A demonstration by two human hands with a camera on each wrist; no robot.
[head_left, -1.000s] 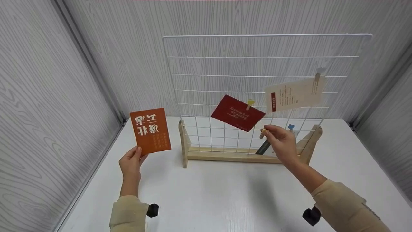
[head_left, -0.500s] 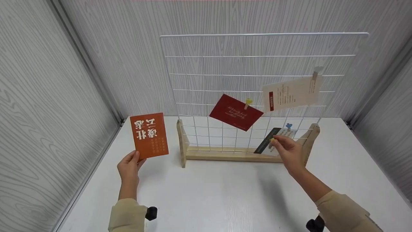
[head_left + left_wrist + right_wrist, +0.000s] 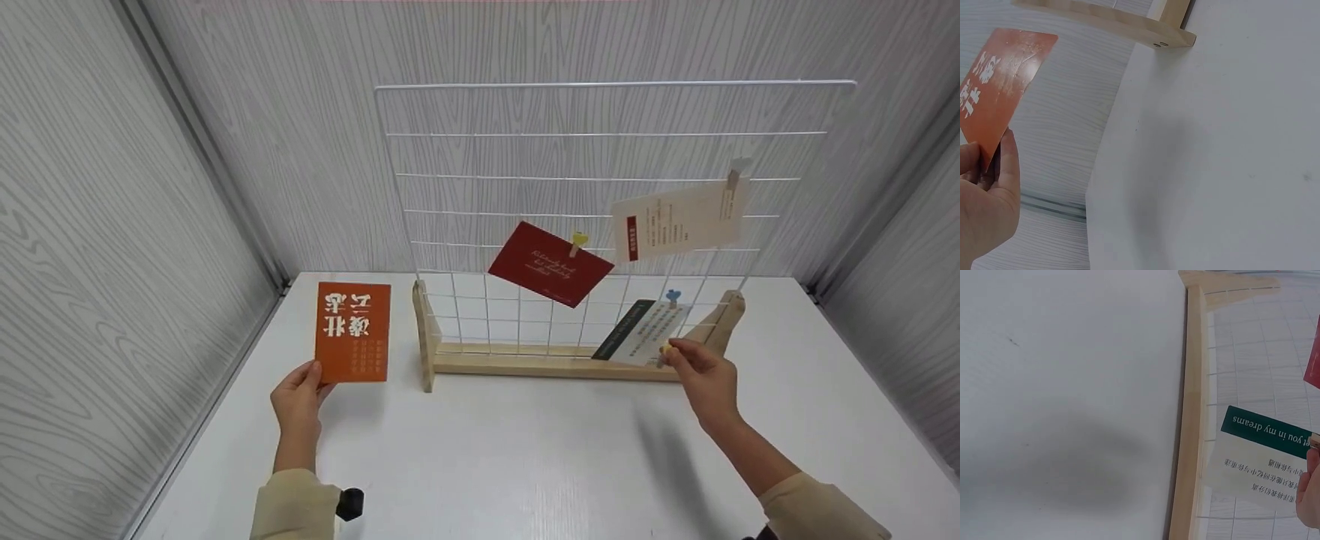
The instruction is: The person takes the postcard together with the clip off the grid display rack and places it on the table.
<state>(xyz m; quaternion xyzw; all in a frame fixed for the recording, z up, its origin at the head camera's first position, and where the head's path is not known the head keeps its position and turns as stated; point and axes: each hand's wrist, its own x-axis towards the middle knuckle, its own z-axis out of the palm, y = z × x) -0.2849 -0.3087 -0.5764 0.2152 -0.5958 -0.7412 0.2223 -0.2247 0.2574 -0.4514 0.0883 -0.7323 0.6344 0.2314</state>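
My left hand (image 3: 298, 397) pinches an orange card (image 3: 352, 330) with white characters by its lower left corner, above the table left of the rack. The same card (image 3: 1008, 79) stands tilted in the left wrist view. Between thumb and fingertips, my right hand (image 3: 705, 379) pinches a small clothespin (image 3: 664, 352) with a yellow top. It overlaps the lower right of a white and dark green card (image 3: 641, 332), which hangs on the wire grid rack (image 3: 517, 349) from a blue-topped clothespin (image 3: 673, 298). In the right wrist view only part of the hand (image 3: 1310, 492) shows.
A dark red card (image 3: 551, 262) hangs tilted from a yellow-topped clothespin (image 3: 578, 241) mid-grid. Higher right, a cream card (image 3: 679, 220) hangs from a grey-topped clothespin (image 3: 738, 171). The grid stands in a wooden base (image 3: 555, 365) on a white table (image 3: 495, 457), with grey panels (image 3: 225, 112) around.
My right hand has moved right and down with the clothespin, uncovering more of the white and green card. My left hand has lowered the orange card slightly and turned it more upright.
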